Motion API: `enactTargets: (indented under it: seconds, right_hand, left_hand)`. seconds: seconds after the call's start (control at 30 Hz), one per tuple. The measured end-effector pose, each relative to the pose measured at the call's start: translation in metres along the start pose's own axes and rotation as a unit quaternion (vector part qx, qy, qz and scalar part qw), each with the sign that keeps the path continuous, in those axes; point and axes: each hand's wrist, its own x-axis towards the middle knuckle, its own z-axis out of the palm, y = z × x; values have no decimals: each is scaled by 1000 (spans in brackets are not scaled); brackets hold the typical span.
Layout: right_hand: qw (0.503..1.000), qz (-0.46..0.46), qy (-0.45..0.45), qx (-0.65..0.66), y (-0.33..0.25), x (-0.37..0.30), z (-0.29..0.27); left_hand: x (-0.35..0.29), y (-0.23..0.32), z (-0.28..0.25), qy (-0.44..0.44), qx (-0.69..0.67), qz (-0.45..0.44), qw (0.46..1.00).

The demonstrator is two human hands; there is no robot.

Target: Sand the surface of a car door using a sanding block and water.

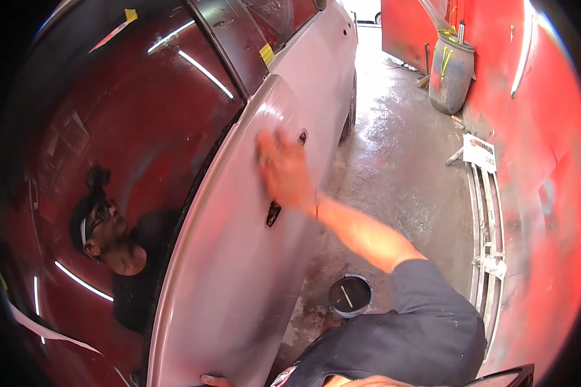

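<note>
My right hand [283,169] presses against the upper part of a car door [219,290], between two dark openings in the panel. Motion smears its fingers, so whether anything lies under them cannot be made out. The door is dull pinkish grey, with a wet-looking shine above the hand. Nearest to me is the lower dark opening [274,213]; the other opening [303,137] sits just beyond the fingers. At the bottom edge, part of my left hand [217,380] rests on the door with its fingers laid out. Most of that hand is cut off.
Left of the door, the dark window glass [155,148] reflects a person and light tubes. Yellow tape [266,54] marks the window frame. A bucket [350,296] of dark liquid stands on the wet floor. A slatted rack [487,226] and a drum [450,77] line the red wall.
</note>
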Motion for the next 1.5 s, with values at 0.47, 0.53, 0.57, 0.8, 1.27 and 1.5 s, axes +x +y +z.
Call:
enactTargets:
  seconds: [0.47,0.53,0.57,0.8,1.27,1.5]
  right_hand:
    - [986,-34,-165,-19,73,77,-124]
    - [974,90,-175,113,62,60,-120]
    - [931,212,-181,236,58,56,-118]
    - [988,-122,-83,-45,59,70,-14]
    - [900,-400,33,171,-131,-226,-9]
    - [993,78,46,72,-7,18,13]
  left_hand:
    - [-9,-7,39,69,-39,37,996]
    - [-9,-11,44,75,-40,43,995]
    - [-8,-14,44,79,-38,45,995]
    - [-11,-4,45,80,-49,44,995]
    - [-12,-92,21,-26,-64,156,985]
    - [-29,-126,42,44,-5,176,983]
